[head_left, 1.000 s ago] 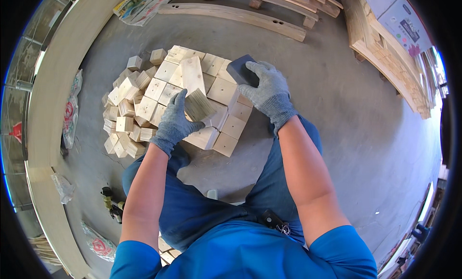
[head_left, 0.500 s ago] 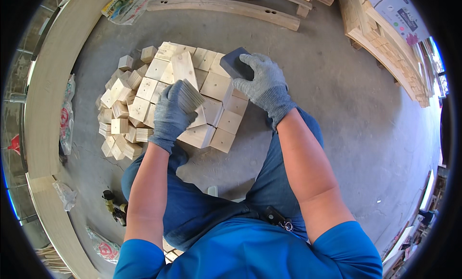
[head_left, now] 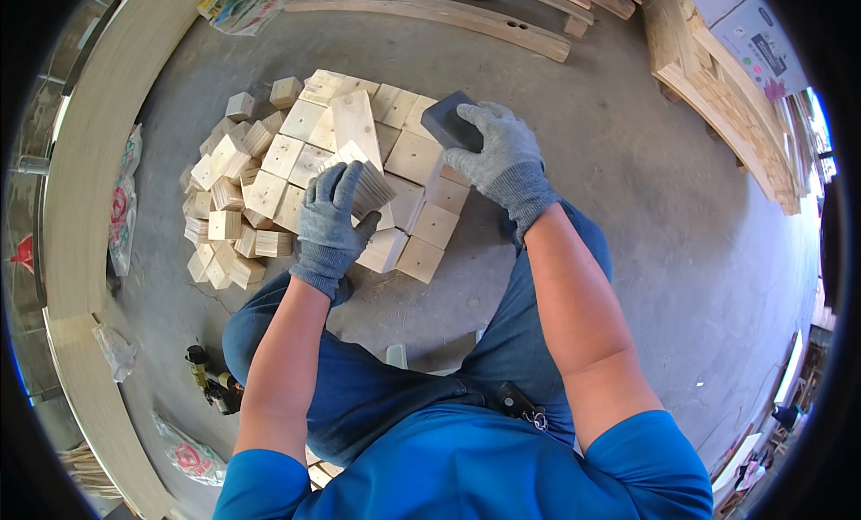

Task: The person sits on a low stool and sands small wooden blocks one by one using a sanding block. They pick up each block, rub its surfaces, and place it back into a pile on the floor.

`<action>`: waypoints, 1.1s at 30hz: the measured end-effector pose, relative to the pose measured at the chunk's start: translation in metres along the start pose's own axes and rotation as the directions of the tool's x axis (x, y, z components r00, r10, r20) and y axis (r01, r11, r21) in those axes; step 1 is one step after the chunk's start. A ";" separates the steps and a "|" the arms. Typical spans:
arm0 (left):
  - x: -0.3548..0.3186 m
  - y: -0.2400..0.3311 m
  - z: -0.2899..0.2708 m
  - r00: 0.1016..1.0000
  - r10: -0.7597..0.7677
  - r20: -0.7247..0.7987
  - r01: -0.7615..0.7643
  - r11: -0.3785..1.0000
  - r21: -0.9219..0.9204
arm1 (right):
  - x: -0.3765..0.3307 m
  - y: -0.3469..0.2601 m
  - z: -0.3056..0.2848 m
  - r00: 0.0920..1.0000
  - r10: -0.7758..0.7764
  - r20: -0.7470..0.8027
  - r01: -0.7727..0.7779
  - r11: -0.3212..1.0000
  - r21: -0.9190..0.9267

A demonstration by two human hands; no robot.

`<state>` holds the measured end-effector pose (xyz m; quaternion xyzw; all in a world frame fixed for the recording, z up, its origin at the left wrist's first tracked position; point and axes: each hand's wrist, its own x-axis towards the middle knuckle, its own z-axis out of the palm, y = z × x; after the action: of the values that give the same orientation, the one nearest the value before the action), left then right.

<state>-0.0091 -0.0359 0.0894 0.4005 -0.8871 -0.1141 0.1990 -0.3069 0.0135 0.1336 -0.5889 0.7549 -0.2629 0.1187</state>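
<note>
My left hand (head_left: pixel 327 233), in a grey knit glove, grips a pale wooden block (head_left: pixel 373 192) with grooved-looking grain on its side. The fingers lie along the block's left side and the thumb is below it. This block is tilted, above a flat array of wooden blocks (head_left: pixel 417 157), several of which have a small dark dot on top. My right hand (head_left: pixel 504 157), gloved alike, is closed on a dark grey sanding block (head_left: pixel 451 121) at the array's far right corner. A longer wooden piece (head_left: pixel 354 118) lies on top of the array, just beyond my left hand.
Loose wooden blocks (head_left: pixel 224 224) are heaped left of the array. A long board (head_left: pixel 85 206) runs down the left side, with plastic bags (head_left: pixel 126 197) beside it. A black and yellow tool (head_left: pixel 211 381) lies by my left knee. Stacked timber (head_left: pixel 717 90) stands at far right.
My left hand has shifted slightly right and its wooden block has tipped, so its top face now shows. The right hand keeps the sanding block in nearly the same spot.
</note>
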 end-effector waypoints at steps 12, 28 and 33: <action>-0.034 0.020 0.010 0.988 0.156 0.021 -0.157 0.987 0.031 | -0.003 0.000 0.001 0.999 -0.014 0.031 0.014 1.000 0.005; -0.048 -0.033 0.036 0.833 -0.523 0.181 0.553 0.795 -0.249 | -0.024 -0.019 0.018 0.989 -0.126 0.081 0.131 0.989 -0.062; -0.051 -0.046 0.065 0.886 -0.444 0.134 0.447 0.744 -0.496 | -0.049 -0.037 0.031 0.969 -0.229 0.089 0.233 0.972 -0.036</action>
<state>0.0233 -0.0251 0.0009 0.5323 -0.7031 -0.3919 0.2623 -0.2480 0.0456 0.1214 -0.6858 0.6816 -0.2323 0.1053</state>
